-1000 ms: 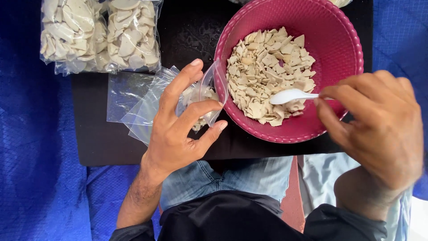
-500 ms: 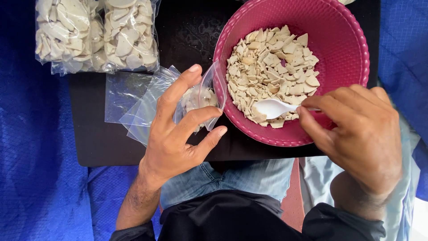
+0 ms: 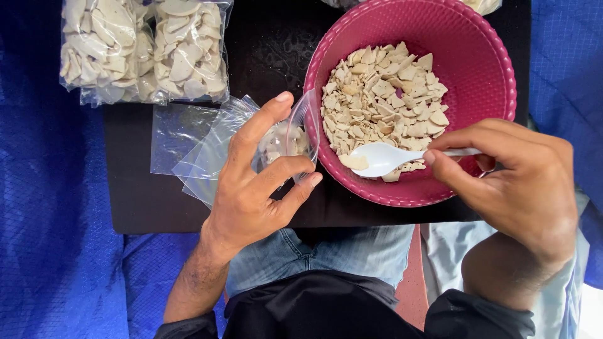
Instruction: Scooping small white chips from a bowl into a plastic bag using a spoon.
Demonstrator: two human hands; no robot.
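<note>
White plastic spoon (image 3: 383, 158) pinched by its handle between thumb and fingertips of right hand (image 3: 512, 188), long axis near level, bowl pointing left with one pale chip in it, low over near wall of pink bowl (image 3: 483, 75). Just left of spoon tip, past the rim: small clear bag (image 3: 286, 141), mouth facing right toward bowl, held open by left hand (image 3: 257, 188), thumb and forefinger spread. Right hand nearer the chips (image 3: 383, 107); filled bags (image 3: 144, 50) well apart, up left

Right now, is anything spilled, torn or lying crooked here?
Nothing stands out. The pale chips stay inside the pink bowl, the white spoon carries one piece, and the small clear bag is open in the left hand.
</note>
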